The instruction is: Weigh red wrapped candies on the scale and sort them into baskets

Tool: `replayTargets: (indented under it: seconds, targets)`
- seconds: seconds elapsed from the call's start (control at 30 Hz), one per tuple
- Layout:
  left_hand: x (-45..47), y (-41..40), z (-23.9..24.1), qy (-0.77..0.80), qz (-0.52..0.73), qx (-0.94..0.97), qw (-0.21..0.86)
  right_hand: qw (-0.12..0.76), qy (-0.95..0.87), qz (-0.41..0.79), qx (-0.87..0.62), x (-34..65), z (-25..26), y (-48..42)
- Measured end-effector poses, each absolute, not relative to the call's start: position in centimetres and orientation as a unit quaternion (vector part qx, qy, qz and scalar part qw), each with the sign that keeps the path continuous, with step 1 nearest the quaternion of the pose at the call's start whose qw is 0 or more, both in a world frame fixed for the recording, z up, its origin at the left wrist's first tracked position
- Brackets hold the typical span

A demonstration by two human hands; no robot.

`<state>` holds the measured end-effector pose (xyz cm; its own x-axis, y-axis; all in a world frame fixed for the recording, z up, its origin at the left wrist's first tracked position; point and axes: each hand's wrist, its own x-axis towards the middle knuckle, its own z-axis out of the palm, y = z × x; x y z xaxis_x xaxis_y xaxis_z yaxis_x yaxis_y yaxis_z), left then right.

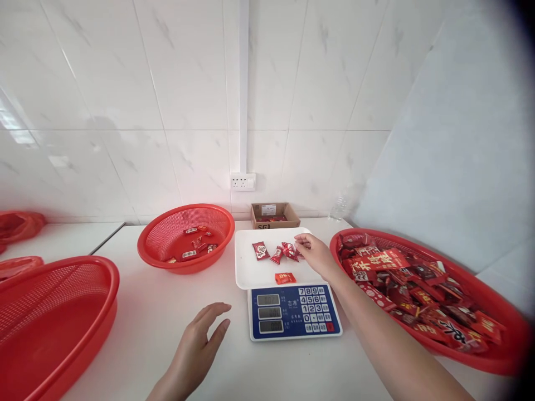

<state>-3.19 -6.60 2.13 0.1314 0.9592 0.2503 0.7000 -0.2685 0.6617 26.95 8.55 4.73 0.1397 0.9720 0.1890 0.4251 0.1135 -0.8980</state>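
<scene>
My right hand is over the white weighing tray, its fingers bent and closed at the edge of a red wrapped candy. Part of that candy is hidden by the fingertips. Left of it on the tray are a small red wrapped candy and a flat dark red packet. An orange-red packet lies closer to the front. My left hand hovers left of the blue scale panel, open, thumb apart from the fingers, holding nothing.
A red basket heaped with red snack packets stands at the right. Another red basket with several candies is at the back left. A large red basket stands nearest left. Behind the scale, a cardboard box sits against the tiled wall.
</scene>
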Motion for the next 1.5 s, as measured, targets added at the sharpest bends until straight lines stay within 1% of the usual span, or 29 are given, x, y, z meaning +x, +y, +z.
replayTargets:
  seconds: [0.13, 0.27, 0.3, 0.37, 0.43, 0.47, 0.5, 0.6, 0.7, 0.9, 1.1, 1.2, 1.27, 1.37, 1.43, 1.5]
  targets:
    - [-2.9, -6.5, 2.3, 0.561, 0.329, 0.732, 0.201, 0.455, -0.595, 0.280, -0.600, 26.8, 5.1, 8.1]
    - [-1.7, -6.2, 2.6, 0.539, 0.333, 0.745, 0.208, 0.446, -0.622, 0.338, -0.548, 25.5, 5.8, 7.3]
    - [-1.5, -6.1, 2.6, 0.534, 0.333, 0.748, 0.210, 0.437, -0.643, 0.327, -0.537, 25.1, 5.9, 7.1]
    - [-1.1, -6.0, 2.5, 0.525, 0.332, 0.754, 0.213, 0.409, -0.698, 0.239, -0.537, 24.6, 5.8, 6.8]
    - [-1.1, -6.1, 2.4, 0.526, 0.327, 0.755, 0.215, 0.361, -0.736, 0.130, -0.558, 24.2, 5.5, 6.6]
    - [-1.2, -6.2, 2.4, 0.529, 0.324, 0.753, 0.217, 0.327, -0.747, 0.105, -0.570, 24.1, 5.2, 6.4]
    - [-1.3, -6.2, 2.4, 0.534, 0.321, 0.751, 0.218, 0.286, -0.757, 0.103, -0.578, 24.0, 5.0, 6.3]
    - [-1.4, -6.5, 2.4, 0.538, 0.318, 0.749, 0.218, 0.164, -0.797, 0.154, -0.561, 23.4, 4.6, 5.8]
    - [-1.2, -6.5, 2.6, 0.528, 0.317, 0.757, 0.218, 0.109, -0.818, 0.156, -0.542, 22.4, 4.6, 6.0]
    - [-0.5, -6.6, 2.9, 0.515, 0.318, 0.767, 0.212, 0.104, -0.801, 0.136, -0.574, 21.4, 5.0, 8.0]
    - [-0.4, -6.6, 3.0, 0.508, 0.316, 0.777, 0.196, 0.101, -0.830, 0.135, -0.531, 21.0, 5.0, 7.9]
    - [-0.6, -6.4, 2.5, 0.498, 0.325, 0.783, 0.179, 0.131, -0.828, 0.139, -0.528, 22.2, 5.5, 6.8]
    - [-1.2, -6.2, 2.0, 0.507, 0.327, 0.779, 0.172, 0.172, -0.816, 0.125, -0.537, 24.1, 6.1, 5.5]
    - [-2.8, -5.9, 1.1, 0.546, 0.318, 0.757, 0.165, 0.214, -0.792, 0.060, -0.569, 28.9, 7.5, 2.4]
    - [-4.0, -5.6, 0.4, 0.577, 0.303, 0.739, 0.170, 0.220, -0.754, 0.025, -0.618, 33.1, 8.2, 0.0]
    - [-4.9, -5.3, -0.1, 0.597, 0.289, 0.726, 0.180, 0.201, -0.678, 0.023, -0.707, 37.6, 8.5, -2.3]
